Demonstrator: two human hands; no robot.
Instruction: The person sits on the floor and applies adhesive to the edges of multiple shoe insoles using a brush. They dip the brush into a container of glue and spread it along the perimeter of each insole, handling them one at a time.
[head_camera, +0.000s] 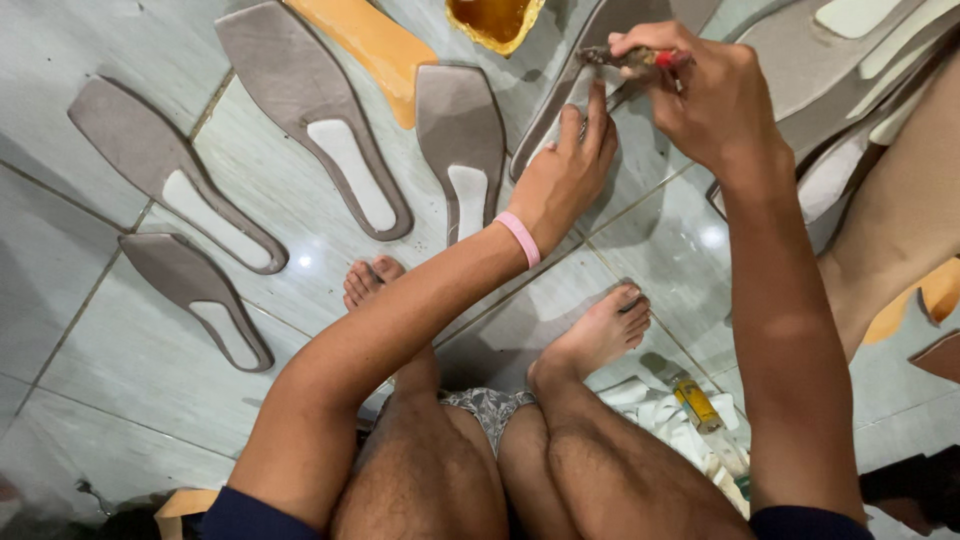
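The right hand (715, 95) has its grip closed around a small brush (630, 57) with a red handle end, fingers curled tight over it, the bristle end poking out toward the left. The left hand (565, 170) lies mostly open, fingers stretched and pressing flat on a grey shoe insole (575, 85); a pink wristband (520, 238) sits on that wrist.

That insole is a long pointed piece, grey with a paler patch at the heel, tilted on the tiled floor (120, 360) right under the brush. Left of it I count five more grey insoles of the same cut: one just beside it (460, 140), one further left (310, 110), and three well to the left (165, 165). Right of the pressed insole more lie overlapped in a pile (850, 60), too stacked to count.

Just above and left of the pressed insole stands one yellow bowl of amber glue (493, 20), and one orange strip (375, 50) lies beside it. Two bare feet rest on the floor below the hand.
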